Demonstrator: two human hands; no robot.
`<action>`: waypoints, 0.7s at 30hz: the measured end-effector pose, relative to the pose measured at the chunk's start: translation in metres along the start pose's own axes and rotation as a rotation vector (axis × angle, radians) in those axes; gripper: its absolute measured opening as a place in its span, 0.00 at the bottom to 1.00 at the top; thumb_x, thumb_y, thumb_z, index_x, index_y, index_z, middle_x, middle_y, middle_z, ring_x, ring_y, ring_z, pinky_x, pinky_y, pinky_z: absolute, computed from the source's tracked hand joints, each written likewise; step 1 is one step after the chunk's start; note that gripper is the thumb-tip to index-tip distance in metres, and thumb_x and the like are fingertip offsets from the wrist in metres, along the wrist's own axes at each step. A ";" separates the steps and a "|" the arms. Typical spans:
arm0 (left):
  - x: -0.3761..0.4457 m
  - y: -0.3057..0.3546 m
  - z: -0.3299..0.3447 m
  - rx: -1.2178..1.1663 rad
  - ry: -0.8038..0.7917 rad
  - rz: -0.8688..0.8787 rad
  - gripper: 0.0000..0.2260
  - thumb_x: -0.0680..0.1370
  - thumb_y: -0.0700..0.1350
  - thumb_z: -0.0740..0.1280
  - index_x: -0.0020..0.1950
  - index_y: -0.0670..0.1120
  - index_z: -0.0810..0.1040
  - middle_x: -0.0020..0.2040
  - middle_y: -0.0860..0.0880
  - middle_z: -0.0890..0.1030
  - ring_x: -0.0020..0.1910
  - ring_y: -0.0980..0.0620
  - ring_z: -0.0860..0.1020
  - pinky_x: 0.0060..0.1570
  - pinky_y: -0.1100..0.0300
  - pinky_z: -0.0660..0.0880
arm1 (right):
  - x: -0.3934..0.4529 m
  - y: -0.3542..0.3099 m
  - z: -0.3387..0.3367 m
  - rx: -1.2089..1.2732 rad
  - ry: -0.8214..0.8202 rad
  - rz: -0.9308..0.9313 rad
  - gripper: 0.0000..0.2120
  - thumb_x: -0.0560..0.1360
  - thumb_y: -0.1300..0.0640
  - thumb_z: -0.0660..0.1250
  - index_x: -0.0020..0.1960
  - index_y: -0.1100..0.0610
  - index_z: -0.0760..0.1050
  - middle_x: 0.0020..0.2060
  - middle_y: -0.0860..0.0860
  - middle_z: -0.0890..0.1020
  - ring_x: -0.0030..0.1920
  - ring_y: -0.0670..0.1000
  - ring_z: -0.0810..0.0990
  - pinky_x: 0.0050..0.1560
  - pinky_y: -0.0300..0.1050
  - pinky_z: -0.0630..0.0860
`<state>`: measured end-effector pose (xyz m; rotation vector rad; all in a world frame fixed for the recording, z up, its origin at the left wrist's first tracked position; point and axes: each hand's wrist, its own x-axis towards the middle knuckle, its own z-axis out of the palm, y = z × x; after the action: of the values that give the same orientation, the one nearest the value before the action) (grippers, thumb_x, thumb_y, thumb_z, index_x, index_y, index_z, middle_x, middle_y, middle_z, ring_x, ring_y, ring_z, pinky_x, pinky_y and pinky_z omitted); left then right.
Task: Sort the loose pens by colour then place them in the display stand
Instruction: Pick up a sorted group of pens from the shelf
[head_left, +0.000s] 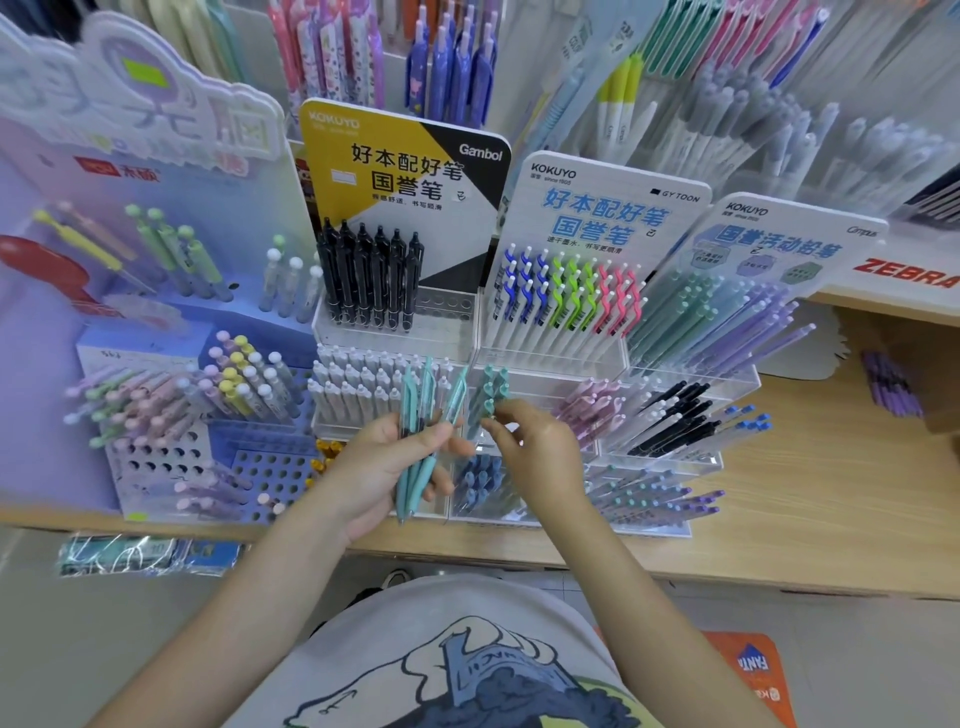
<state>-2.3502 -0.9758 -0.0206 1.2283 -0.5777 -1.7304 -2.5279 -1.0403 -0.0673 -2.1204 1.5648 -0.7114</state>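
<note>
Holding a small bundle of teal pens (415, 457) upright in my left hand (387, 467), I keep the fingers curled round the barrels and the thumb pressed across the front so they fan slightly at the clip ends and I can see each colour. That left grip is narrow and full of pens. My right hand (540, 447) pinches with thumb and fingertips at the row of teal pens (491, 397) already standing in the clear stand (524, 364), just beside the bundle; whether it is seating one pen there or only straightening the row I cannot tell, because my fingers hide the contact. So the right grip is narrow too, closed on a teal pen in that row.

Both hands sit close together over the front of the stand, so a pen can pass from one to the other without travelling far. The teal row is, I judge, the home for what I hold, since the colours match. To its left stand white pens (363, 384), to its right pink pens (587, 402) and black pens (670, 421), and below lie dusty blue pens (480, 480), each colour in its own compartment. Everything rests on the wooden tabletop (810, 499). The bundle is not yet placed, so the sorting is under way.
</note>
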 end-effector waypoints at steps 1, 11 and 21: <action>-0.001 0.001 0.002 -0.004 -0.002 0.002 0.14 0.73 0.46 0.69 0.56 0.42 0.77 0.45 0.42 0.85 0.27 0.50 0.78 0.26 0.61 0.74 | -0.001 -0.001 -0.005 -0.009 0.015 0.011 0.08 0.77 0.54 0.71 0.52 0.58 0.82 0.43 0.51 0.85 0.36 0.52 0.81 0.37 0.49 0.77; 0.006 -0.003 0.021 0.121 -0.095 -0.055 0.17 0.72 0.48 0.70 0.57 0.41 0.76 0.41 0.41 0.85 0.28 0.49 0.79 0.33 0.55 0.76 | -0.008 -0.041 -0.059 0.732 -0.127 0.354 0.03 0.76 0.57 0.71 0.45 0.56 0.81 0.28 0.45 0.80 0.28 0.44 0.76 0.31 0.36 0.71; 0.006 0.002 0.012 0.262 -0.076 -0.036 0.08 0.82 0.40 0.63 0.61 0.41 0.74 0.52 0.47 0.86 0.40 0.46 0.85 0.28 0.61 0.77 | -0.007 -0.011 -0.079 0.797 0.215 0.333 0.04 0.77 0.61 0.70 0.44 0.57 0.81 0.33 0.59 0.84 0.35 0.58 0.83 0.37 0.43 0.79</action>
<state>-2.3614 -0.9835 -0.0175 1.3643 -0.8535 -1.7779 -2.5704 -1.0324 -0.0002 -1.2078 1.3581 -1.2130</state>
